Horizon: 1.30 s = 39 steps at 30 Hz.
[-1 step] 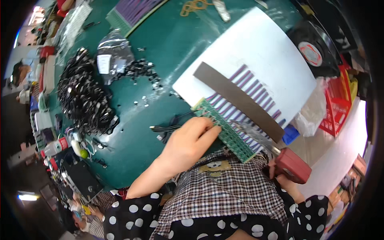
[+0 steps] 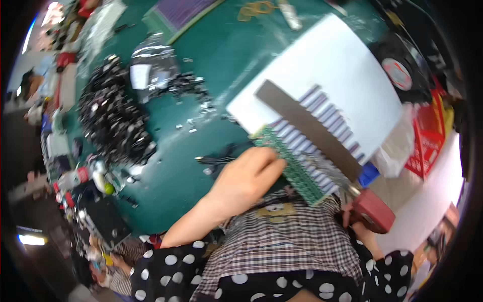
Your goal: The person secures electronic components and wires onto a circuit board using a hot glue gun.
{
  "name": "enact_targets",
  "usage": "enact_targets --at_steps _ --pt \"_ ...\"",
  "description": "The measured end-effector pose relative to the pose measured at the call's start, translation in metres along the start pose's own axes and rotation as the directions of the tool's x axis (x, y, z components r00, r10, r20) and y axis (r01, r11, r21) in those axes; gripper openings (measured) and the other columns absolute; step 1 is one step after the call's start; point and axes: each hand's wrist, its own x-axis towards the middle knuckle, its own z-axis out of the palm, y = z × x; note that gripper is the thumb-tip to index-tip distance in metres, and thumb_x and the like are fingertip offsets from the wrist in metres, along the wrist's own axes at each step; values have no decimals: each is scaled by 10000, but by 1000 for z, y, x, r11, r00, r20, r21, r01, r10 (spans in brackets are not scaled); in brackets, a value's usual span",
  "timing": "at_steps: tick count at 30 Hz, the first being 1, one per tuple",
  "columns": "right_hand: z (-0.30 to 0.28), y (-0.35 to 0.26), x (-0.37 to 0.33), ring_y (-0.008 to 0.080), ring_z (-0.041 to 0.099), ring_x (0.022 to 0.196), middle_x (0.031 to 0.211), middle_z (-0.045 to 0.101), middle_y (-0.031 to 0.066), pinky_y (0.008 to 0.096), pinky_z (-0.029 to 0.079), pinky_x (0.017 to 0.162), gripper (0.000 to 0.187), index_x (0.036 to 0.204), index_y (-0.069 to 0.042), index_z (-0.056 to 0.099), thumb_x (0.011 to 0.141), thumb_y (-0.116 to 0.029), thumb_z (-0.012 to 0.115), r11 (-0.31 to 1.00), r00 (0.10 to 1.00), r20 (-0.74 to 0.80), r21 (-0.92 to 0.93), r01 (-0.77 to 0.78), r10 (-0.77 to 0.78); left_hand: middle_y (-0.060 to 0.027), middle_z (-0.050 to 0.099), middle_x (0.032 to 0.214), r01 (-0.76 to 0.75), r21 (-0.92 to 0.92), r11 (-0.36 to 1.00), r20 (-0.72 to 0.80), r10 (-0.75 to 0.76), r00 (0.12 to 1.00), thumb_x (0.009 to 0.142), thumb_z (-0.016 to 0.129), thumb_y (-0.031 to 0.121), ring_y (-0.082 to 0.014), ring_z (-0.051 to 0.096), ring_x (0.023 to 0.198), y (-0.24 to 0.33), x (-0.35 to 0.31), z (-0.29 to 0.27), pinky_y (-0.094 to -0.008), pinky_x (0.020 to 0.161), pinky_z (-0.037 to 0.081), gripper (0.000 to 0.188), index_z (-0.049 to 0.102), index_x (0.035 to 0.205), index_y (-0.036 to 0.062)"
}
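My left hand [image 2: 249,176] is closed over the left edge of a green circuit board panel [image 2: 297,171]. Whatever its fingertips pinch is hidden beneath them. Black cables [image 2: 216,160] lie on the table beside that wrist. Striped purple and grey strips [image 2: 329,118] stick out from the panel across a white board [image 2: 347,65]. A flat dark brown bar [image 2: 309,128] lies over these strips. Low at the right, my right hand [image 2: 354,224], partly hidden, grips a red tool with a metal barrel [image 2: 373,210]. The barrel points toward the panel; its front end is blurred.
On the green table, a heap of black cables [image 2: 113,116] lies at left, near a clear bag [image 2: 151,68] and scattered small black parts [image 2: 193,88]. Another panel [image 2: 181,17] sits at the far edge. A black reel [image 2: 397,70] and red crate [image 2: 427,141] stand at right.
The whole view has shifted slightly, so things appear a little to the right, and it is blurrier. Both hands keep their places at the panel and on the red tool.
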Motion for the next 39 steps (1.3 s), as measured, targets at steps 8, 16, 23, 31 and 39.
enact_targets --at_steps 8,16,23,31,39 --pt "-2 7 5 153 491 495 944 539 97 240 369 372 743 1116 37 470 709 -527 733 967 929 -290 38 253 -232 -87 571 974 176 313 933 -259 -95 961 699 570 65 -259 576 890 17 -17 -9 -344 702 492 239 605 934 59" --pt "-11 18 9 153 489 491 936 539 91 240 360 376 747 1110 41 467 703 -526 734 955 932 -269 102 277 -241 -120 588 1013 696 604 388 -422 -585 692 646 632 -42 -317 532 1038 -56 -187 -93 -408 858 427 209 628 844 26" --pt "7 -9 -1 138 500 567 882 530 59 253 371 497 742 1127 15 497 688 -529 746 979 974 -205 160 128 -94 -74 627 804 635 262 727 -455 -487 745 702 659 -37 -269 604 799 -44 -140 -66 -358 721 469 171 631 856 34" --pt "13 -17 -3 155 511 559 988 565 115 250 401 470 734 1168 29 455 724 -474 754 970 989 -142 233 61 -28 -98 609 773 175 106 979 -425 -114 898 632 677 -104 -206 596 631 30 -20 14 -269 540 477 260 686 872 -5" --pt "8 -29 0 114 555 663 809 604 63 222 408 569 584 1037 22 553 684 -370 803 954 998 -54 300 6 11 -98 591 762 54 142 988 -359 1 933 586 678 -100 -203 573 616 30 -4 40 -269 515 463 285 666 868 -61"
